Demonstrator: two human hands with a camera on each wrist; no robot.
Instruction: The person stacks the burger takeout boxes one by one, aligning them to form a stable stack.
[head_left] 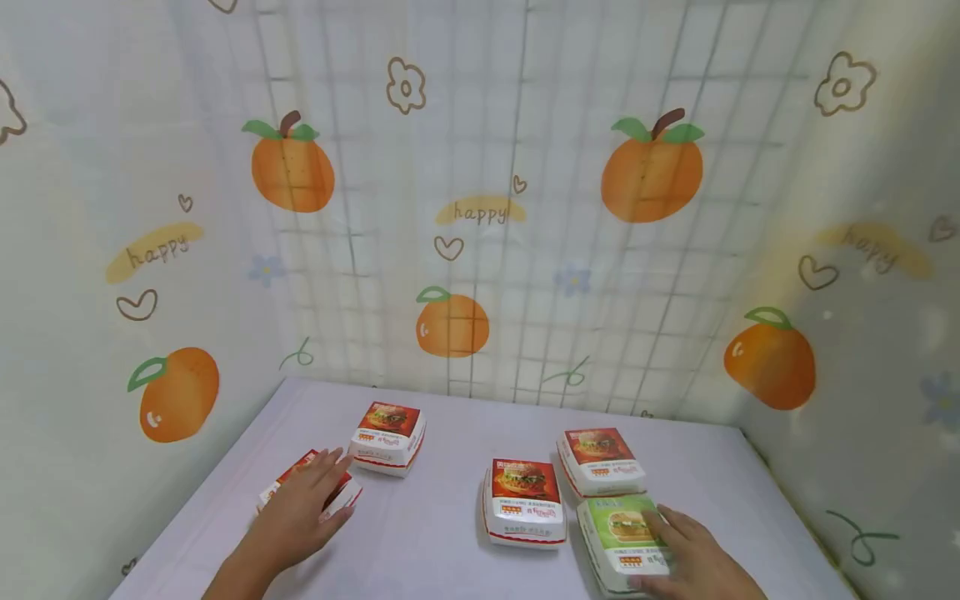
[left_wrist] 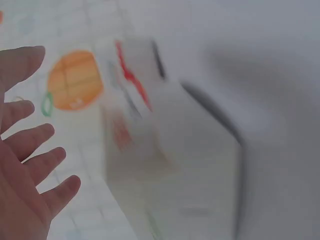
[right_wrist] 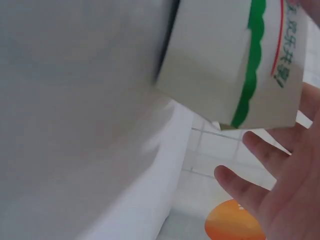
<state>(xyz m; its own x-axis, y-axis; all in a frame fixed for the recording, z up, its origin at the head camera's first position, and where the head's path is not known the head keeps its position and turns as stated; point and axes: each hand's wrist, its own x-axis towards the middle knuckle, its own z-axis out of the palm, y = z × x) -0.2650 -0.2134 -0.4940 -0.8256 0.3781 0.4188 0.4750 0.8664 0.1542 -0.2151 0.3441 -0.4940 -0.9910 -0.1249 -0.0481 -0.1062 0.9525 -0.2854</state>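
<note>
My left hand [head_left: 296,512] is over a red-and-white burger box [head_left: 347,497] at the left, covering much of its lid. Its fingers are extended and spread, and the left wrist view shows them apart from a blurred white box [left_wrist: 195,155]. At the right front, my right hand [head_left: 705,560] lies along the right side of a green-and-white burger box [head_left: 622,546], fingertips at its lid edge. The right wrist view shows that box's green scalloped stripe [right_wrist: 250,70], with the fingers [right_wrist: 265,155] fairly straight and spread beside it.
Another red burger box [head_left: 386,437] stands behind the left hand. A red box [head_left: 525,504] sits mid-table, and one more [head_left: 600,462] stands right behind the green one. A white curtain [head_left: 517,333] printed with oranges surrounds the pale table [head_left: 435,533] at the back and sides.
</note>
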